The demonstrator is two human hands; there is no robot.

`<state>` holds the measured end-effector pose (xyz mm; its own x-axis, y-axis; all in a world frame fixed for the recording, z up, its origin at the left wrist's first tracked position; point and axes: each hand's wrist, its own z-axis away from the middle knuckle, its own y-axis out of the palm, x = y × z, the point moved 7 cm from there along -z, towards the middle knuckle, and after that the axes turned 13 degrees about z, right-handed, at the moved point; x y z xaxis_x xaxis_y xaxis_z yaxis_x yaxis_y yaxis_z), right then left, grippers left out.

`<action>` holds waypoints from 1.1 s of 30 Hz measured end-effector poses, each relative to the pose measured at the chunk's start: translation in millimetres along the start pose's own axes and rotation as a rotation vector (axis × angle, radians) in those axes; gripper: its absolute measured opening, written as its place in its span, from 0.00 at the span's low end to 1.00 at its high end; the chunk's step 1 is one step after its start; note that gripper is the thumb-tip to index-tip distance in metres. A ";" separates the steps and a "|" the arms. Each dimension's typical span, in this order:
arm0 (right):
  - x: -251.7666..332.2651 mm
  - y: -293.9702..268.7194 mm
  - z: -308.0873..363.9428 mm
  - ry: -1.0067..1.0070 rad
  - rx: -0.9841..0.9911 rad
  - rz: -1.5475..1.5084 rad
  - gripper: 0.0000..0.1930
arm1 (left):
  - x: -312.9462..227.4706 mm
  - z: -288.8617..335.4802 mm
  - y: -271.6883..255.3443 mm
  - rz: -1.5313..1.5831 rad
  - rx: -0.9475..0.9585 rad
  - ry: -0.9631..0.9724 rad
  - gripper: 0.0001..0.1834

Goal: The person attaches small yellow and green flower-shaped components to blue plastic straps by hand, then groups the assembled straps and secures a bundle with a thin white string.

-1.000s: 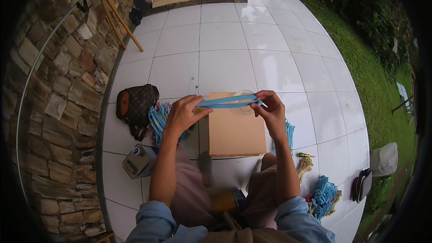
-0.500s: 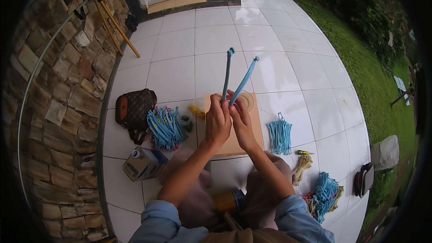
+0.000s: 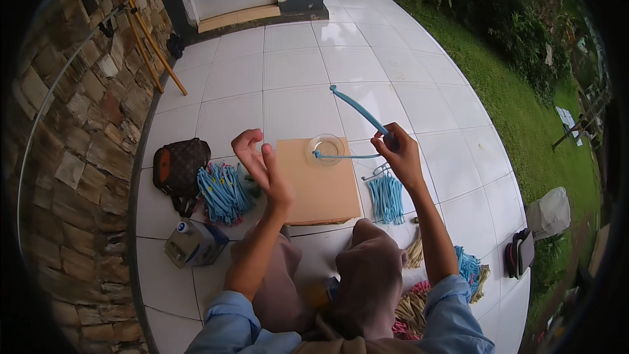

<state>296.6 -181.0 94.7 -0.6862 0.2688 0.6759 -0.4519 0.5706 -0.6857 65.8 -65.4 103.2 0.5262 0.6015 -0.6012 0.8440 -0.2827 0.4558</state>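
Note:
My right hand pinches a light-blue cord-like strap near its middle. One length slants up to the left and another runs level to the left, each with a small knob at its end. The level length passes over a clear round dish on a tan board. To the left of the board my left hand is raised with its fingers apart, holding nothing. Below my right hand lies a row of similar blue straps.
At left are a pile of blue straps, a brown bag and a metal can. At right lie beige bundles, more blue straps, a dark wallet-like item and a whitish plastic bag. A stone wall borders the left.
My hands have moved apart. The left let go and moved left, opening; the right carried the blue strap to the right, and its two lengths swung over to point left.

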 end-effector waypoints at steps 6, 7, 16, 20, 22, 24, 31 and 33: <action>-30.0 24.1 6.1 -0.046 0.303 0.084 0.11 | 30.4 49.0 107.8 -0.547 1.165 0.313 0.18; -34.0 33.4 8.2 -0.103 0.333 0.085 0.12 | 46.5 60.2 102.7 -0.541 1.181 0.292 0.18; -147.4 122.3 15.0 -0.146 0.698 -0.256 0.19 | 172.3 135.3 30.1 -0.443 1.481 -0.033 0.15; -195.6 153.0 10.3 -0.054 0.630 -0.237 0.14 | 198.6 152.3 15.8 -0.454 1.410 -0.065 0.21; -203.4 162.5 3.1 -0.007 0.622 -0.245 0.12 | 204.0 156.8 7.3 -0.514 1.362 0.048 0.24; -206.8 169.5 -3.0 -0.021 0.619 -0.233 0.12 | 209.2 161.7 1.3 -0.544 1.373 0.041 0.24; -206.4 177.5 -10.1 -0.023 0.625 -0.189 0.12 | 219.4 162.3 0.1 -0.666 1.385 0.091 0.23; -204.0 174.9 -11.1 -0.039 0.561 -0.166 0.13 | 221.9 161.6 -1.5 -0.688 1.387 0.098 0.23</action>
<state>363.9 -127.4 -160.1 -0.5959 0.1761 0.7835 -0.7807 0.1018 -0.6166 198.2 -52.3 -136.9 0.0478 0.9305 -0.3630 0.3723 -0.3539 -0.8580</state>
